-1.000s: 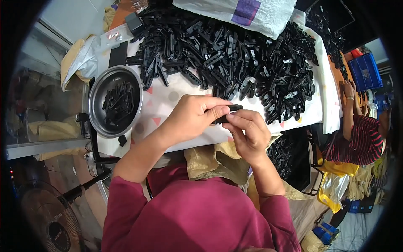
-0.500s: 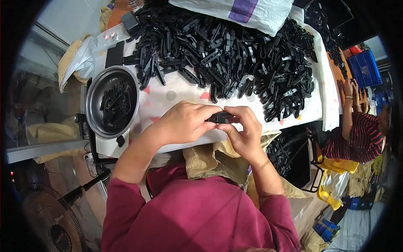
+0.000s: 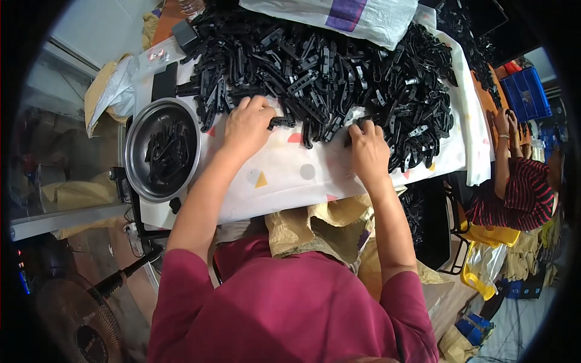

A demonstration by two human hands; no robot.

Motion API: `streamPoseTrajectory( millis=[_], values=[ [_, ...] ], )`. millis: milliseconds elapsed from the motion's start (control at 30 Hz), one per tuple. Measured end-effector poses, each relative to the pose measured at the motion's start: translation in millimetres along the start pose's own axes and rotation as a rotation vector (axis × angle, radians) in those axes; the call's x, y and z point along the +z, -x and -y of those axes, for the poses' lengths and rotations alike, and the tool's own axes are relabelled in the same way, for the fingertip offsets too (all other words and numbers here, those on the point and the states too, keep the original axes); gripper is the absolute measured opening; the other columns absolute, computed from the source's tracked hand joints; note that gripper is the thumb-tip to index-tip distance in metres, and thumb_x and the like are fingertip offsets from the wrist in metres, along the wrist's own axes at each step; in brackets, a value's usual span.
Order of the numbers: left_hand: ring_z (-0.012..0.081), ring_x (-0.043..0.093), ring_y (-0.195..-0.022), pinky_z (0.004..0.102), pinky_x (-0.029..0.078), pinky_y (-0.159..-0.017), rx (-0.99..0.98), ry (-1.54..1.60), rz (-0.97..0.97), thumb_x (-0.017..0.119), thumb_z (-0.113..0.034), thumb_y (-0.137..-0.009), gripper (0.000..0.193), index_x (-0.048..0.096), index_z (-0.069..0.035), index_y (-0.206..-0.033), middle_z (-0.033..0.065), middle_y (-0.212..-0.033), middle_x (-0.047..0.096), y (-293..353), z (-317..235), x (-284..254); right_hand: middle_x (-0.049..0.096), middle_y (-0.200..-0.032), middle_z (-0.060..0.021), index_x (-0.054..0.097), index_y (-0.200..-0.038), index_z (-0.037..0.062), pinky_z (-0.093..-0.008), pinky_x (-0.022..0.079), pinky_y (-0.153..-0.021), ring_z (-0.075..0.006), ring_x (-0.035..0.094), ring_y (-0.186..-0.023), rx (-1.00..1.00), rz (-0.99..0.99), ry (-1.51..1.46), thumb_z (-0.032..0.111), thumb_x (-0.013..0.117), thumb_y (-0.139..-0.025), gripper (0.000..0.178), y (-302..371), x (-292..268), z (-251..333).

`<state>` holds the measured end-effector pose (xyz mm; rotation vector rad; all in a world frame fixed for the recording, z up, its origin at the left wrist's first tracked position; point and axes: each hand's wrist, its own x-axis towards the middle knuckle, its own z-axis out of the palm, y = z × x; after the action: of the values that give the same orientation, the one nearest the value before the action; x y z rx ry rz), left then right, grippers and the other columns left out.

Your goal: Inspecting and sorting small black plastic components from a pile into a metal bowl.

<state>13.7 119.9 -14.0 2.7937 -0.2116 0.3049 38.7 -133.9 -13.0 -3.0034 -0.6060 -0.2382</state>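
Small, narrow black plastic parts lie in a wide pile (image 3: 315, 78) across the table. At the pile's front left edge is my left hand (image 3: 247, 128), fingers curled, with a black plastic part (image 3: 282, 122) sticking out beside the thumb. My right hand (image 3: 369, 148) reaches to the front edge further right, its fingers bent down and pinched among the parts. Dark plastic shows at those fingertips, but what they grip is mostly hidden. A round steel bowl (image 3: 134, 169) left of my left hand holds several similar black parts (image 3: 166, 151).
A white sack (image 3: 387, 21) with a purple stripe rests on the far side of the pile. A fan (image 3: 85, 320) stands at lower left. Below the table's right edge is a black crate (image 3: 433, 236). Another person in a striped shirt (image 3: 505, 187) works at the right.
My hands have parted and moved forward to the pile, left hand to the left, right hand slightly right. The black part held between them before is no longer there.
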Motion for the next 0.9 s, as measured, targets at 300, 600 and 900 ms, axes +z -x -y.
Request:
streamPoseTrajectory(
  millis=[300, 600, 900],
  values=[
    [0.0129, 0.059, -0.079, 0.0246, 0.047, -0.065, -0.560, 1.334, 0.194, 0.063, -0.014, -0.083, 0.025, 0.051, -0.004, -0.102, 0.0071, -0.087, 0.061, 13.2, 1.8, -7.6, 0.060, -0.090, -0.0136, 0.062, -0.100, 0.0061, -0.0342, 0.048, -0.068, -0.0302, 0.060, -0.077, 0.337, -0.117, -0.460, 0.010, 0.062, -0.077, 0.023, 5.5, -6.0, -34.8],
    [0.0098, 0.056, -0.074, 0.0226, 0.044, -0.058, -0.605, 1.678, 0.431, 0.061, -0.028, -0.085, 0.029, 0.054, -0.006, -0.102, 0.0057, -0.089, 0.062, 16.7, -20.1, -20.6, 0.064, -0.085, -0.0197, 0.063, -0.087, 0.0037, -0.0446, 0.047, -0.069, -0.0371, 0.060, -0.081, 0.457, 0.100, -0.420, 0.031, 0.063, -0.077, 0.029, -11.1, 2.4, -24.7],
    [0.0138, 0.059, -0.074, 0.0243, 0.046, -0.058, -0.544, 1.792, 0.455, 0.060, -0.026, -0.086, 0.027, 0.050, -0.007, -0.102, 0.0088, -0.090, 0.061, 16.8, -25.0, -24.3, 0.064, -0.081, -0.0202, 0.063, -0.081, 0.0016, -0.0424, 0.048, -0.070, -0.0370, 0.061, -0.079, 0.425, 0.144, -0.249, 0.030, 0.060, -0.071, 0.030, -28.8, 0.2, -13.0]
  ],
)
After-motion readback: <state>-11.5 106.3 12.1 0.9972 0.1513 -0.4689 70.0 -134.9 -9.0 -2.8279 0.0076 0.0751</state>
